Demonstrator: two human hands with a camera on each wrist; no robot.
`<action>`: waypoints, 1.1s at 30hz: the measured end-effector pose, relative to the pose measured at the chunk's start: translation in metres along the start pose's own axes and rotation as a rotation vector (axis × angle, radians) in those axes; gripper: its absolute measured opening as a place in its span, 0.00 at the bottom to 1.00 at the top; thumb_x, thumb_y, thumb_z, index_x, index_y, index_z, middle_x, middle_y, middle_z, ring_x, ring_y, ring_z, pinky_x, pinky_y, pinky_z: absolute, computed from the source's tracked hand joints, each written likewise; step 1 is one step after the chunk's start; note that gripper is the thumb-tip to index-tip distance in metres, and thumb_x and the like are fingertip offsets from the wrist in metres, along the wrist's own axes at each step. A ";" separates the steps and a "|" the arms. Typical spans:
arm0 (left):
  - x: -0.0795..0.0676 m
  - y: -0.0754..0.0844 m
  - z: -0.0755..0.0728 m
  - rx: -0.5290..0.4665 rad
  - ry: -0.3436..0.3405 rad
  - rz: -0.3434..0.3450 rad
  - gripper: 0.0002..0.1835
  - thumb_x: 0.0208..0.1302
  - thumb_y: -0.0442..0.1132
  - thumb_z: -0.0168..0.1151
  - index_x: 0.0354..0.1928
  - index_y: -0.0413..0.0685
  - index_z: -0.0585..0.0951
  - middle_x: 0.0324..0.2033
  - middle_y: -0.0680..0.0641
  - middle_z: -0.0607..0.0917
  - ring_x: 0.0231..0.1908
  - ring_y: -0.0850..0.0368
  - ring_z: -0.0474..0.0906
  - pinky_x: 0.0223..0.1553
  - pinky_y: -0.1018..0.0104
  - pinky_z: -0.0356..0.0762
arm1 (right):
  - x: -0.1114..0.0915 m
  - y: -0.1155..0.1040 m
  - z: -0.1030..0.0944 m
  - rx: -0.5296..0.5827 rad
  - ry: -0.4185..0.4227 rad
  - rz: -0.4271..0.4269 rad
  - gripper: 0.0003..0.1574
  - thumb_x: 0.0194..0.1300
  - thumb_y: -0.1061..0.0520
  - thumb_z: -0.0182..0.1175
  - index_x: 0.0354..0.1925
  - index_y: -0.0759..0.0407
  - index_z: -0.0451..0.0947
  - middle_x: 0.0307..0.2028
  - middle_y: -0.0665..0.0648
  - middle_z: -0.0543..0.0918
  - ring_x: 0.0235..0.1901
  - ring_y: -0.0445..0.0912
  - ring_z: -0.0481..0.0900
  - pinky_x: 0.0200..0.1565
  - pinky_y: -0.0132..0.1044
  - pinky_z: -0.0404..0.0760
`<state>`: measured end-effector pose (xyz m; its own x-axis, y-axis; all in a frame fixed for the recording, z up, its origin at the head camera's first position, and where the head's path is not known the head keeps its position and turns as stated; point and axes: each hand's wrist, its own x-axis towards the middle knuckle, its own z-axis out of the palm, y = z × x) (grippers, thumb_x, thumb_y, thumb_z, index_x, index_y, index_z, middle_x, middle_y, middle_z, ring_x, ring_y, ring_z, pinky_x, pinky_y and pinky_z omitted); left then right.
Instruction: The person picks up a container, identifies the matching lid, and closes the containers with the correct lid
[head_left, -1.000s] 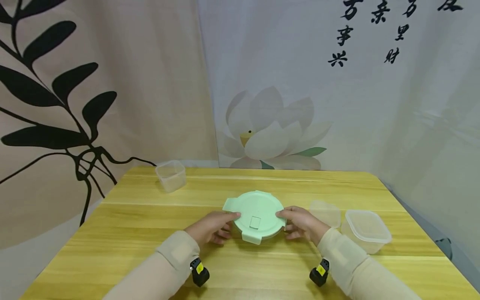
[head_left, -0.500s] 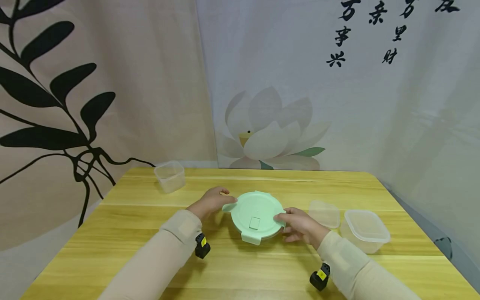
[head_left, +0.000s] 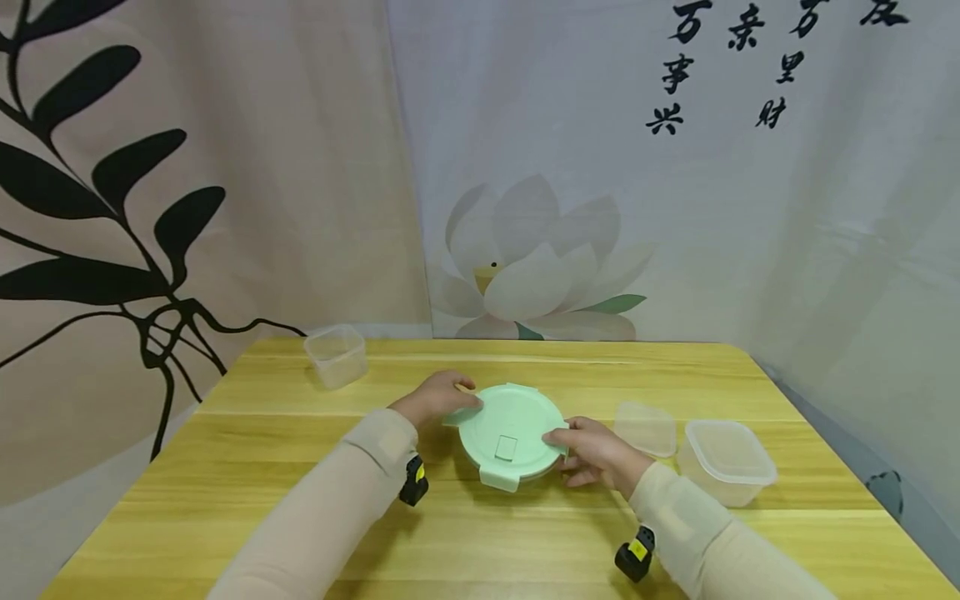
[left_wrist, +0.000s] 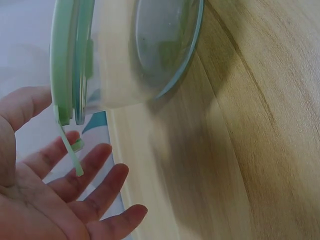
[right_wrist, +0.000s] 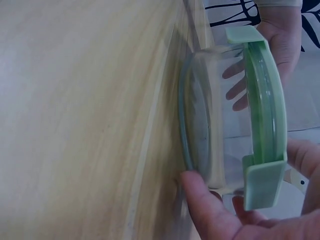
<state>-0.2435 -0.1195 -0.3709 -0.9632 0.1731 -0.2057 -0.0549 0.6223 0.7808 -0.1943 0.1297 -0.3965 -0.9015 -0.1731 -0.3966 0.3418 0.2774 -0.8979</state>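
- Workpiece position: the round glass container [left_wrist: 120, 60] was near the middle of the wooden table [head_left: 465, 550], between my two hands, its green lid [head_left: 517, 421] facing up. I could not tell whether the base sat fully flat.
- Key relation: the left flap [left_wrist: 70, 150] stuck outward from the lid rim, its length running toward my left hand [head_left: 435, 398]. The flap lay between my left thumb [left_wrist: 27, 105] and my left fingers [left_wrist: 107, 187]. The left hand was the nearer to it; the right hand [head_left: 600, 454] was across the lid.
- Axis: the lid was round and gave no long axis; the outward flap set the only clear direction.
- Other flaps: the front flap [head_left: 500, 479], facing me, and the right flap [right_wrist: 262, 185] hung down over the rim.
- Left hand state: fingers loosely extended and spread, gripping nothing; the thumb rested at the lid's edge. I could not tell whether the index fingertip met the flap.
- Right hand state: gripping the container at its right side, thumb [right_wrist: 303, 152] over the lid, fingers curled beneath toward the glass base.
- Pose: both forearms reached in from the near edge, angled inward. The left hand lay slightly farther from me than the right, pointing across toward the lid.
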 end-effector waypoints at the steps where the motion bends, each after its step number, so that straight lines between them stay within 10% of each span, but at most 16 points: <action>1: 0.000 0.000 0.000 0.006 -0.002 0.003 0.26 0.62 0.41 0.64 0.60 0.37 0.75 0.54 0.40 0.78 0.50 0.47 0.75 0.52 0.55 0.75 | 0.000 0.000 0.000 -0.001 -0.003 0.000 0.30 0.63 0.53 0.60 0.58 0.67 0.65 0.33 0.58 0.78 0.35 0.51 0.79 0.35 0.47 0.83; 33: -0.023 -0.010 0.014 -0.131 0.070 -0.025 0.18 0.67 0.37 0.60 0.55 0.35 0.75 0.45 0.40 0.80 0.38 0.53 0.79 0.40 0.63 0.78 | 0.018 -0.007 -0.006 -0.063 -0.038 -0.002 0.28 0.66 0.51 0.55 0.58 0.66 0.66 0.35 0.57 0.81 0.33 0.48 0.80 0.36 0.46 0.83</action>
<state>-0.2171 -0.1191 -0.3826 -0.9769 0.1024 -0.1875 -0.1081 0.5202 0.8472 -0.2148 0.1307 -0.3967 -0.8910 -0.2090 -0.4030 0.3219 0.3353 -0.8854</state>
